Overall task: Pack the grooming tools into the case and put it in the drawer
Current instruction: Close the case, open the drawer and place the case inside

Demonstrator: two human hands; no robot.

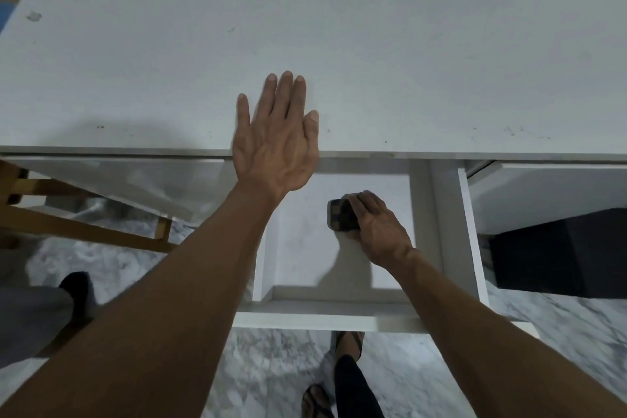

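While our right hand (376, 227) is gripping the case (341, 215) inside the drawer (325, 310), we are bracing our flat, empty left hand (276, 142) on the desk (339, 44), aiming to release gently.

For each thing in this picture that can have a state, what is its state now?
drawer: pulled open.
case: closed, inside the drawer, on its floor near the right wall.
right hand: grips the case from above.
left hand: flat, fingers straight, over the front edge of the desk top.
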